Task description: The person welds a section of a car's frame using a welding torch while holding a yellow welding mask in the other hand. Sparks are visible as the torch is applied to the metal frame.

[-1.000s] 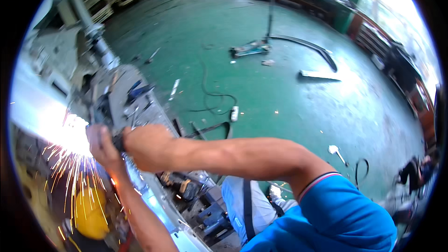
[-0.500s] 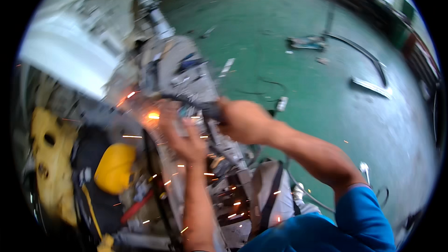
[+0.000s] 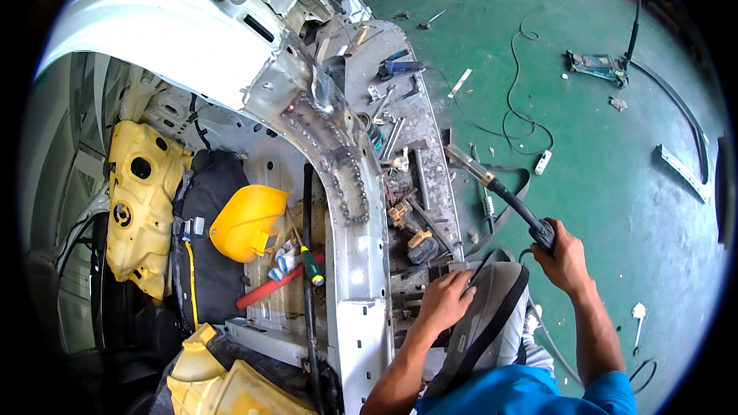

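Observation:
My right hand (image 3: pixel 563 252) is closed around the black grip of a welding torch (image 3: pixel 503 194), whose metal nozzle points up and to the left over the edge of a cluttered platform. No sparks or arc show at the tip. My left hand (image 3: pixel 448 300) rests by my knee on the grey trousers, fingers loosely extended with nothing visible in them. Left of both hands stands a white car body frame (image 3: pixel 361 257). A curved row of weld beads (image 3: pixel 336 157) runs along its bare, darkened metal seam, apart from the torch.
Hand tools, a blue power tool (image 3: pixel 398 68) and a cordless tool (image 3: pixel 421 246) lie on the grey platform (image 3: pixel 438 138). Inside the car body are a yellow welding mask (image 3: pixel 250 221), a screwdriver (image 3: pixel 310 261) and yellow tanks (image 3: pixel 142 207). Cables and a power strip (image 3: pixel 543 162) cross the green floor.
The sparks and glow at the seam have stopped. My right hand has drawn the torch back to the right, and my left hand has dropped from the seam to my knee.

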Available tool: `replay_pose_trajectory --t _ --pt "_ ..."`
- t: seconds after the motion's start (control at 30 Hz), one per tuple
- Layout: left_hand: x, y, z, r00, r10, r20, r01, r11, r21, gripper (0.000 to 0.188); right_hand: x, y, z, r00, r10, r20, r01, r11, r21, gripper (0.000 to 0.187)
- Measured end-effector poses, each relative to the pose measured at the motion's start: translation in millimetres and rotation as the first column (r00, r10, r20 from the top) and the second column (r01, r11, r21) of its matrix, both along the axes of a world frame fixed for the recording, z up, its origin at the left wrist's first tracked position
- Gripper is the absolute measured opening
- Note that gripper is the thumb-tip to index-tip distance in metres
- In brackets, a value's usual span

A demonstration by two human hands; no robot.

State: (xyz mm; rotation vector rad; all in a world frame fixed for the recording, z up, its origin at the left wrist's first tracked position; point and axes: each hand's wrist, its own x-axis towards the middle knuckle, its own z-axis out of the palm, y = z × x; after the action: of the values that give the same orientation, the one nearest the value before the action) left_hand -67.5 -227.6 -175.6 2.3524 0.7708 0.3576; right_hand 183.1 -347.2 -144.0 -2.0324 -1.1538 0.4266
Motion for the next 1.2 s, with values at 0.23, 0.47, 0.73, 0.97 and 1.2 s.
replay_pose_trajectory --t 0.23,0.47,0.73,0.97,1.2 --pt "-30.4 -4.2 40.8 0.976 0.199 0.087 -0.209 0.971 0.119 0.030 -8.6 -54.2 -24.9 0.992 -0.095 -0.085 0.090 0.994 -0.059 0.045" --pt "-99.0 6.2 72.3 0.730 0.672 0.123 -0.634 0.598 0.490 0.042 -0.8 -95.4 -45.6 0.988 -0.114 -0.102 0.117 0.993 0.018 0.046" --pt "-145.1 -0.8 28.7 0.560 0.828 0.006 -0.632 0.423 0.649 0.049 34.9 -152.6 -33.7 0.956 -0.184 -0.228 0.199 0.979 0.043 0.047" --pt "-142.3 -2.3 28.3 0.524 0.845 0.108 -0.695 0.351 0.627 0.044 101.2 -248.8 -15.4 0.888 -0.341 -0.307 0.387 0.916 0.101 0.035" --pt "-143.6 -9.6 23.2 0.507 0.830 0.232 -0.742 0.283 0.608 0.023 154.4 -274.7 -9.7 0.871 -0.387 -0.304 0.459 0.861 0.218 0.023"
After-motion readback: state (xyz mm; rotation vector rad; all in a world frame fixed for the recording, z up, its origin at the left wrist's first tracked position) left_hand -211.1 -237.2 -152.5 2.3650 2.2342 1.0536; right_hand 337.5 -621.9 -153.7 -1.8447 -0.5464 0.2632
